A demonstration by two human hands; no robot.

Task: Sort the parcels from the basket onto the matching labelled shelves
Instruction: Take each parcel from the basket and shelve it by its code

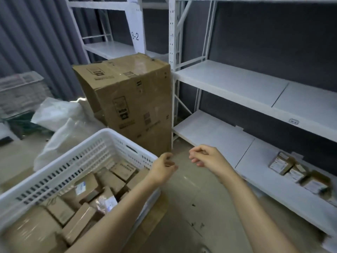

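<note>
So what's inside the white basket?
The white basket holds small brown cardboard parcels, several with white labels, heaped loosely. The left forearm covers some, and anything beneath the top layer is hidden.

Dim, cool indoor light, soft glare on the taped carton top, wide-angle bending at edges — slight motion blur throughout
</note>
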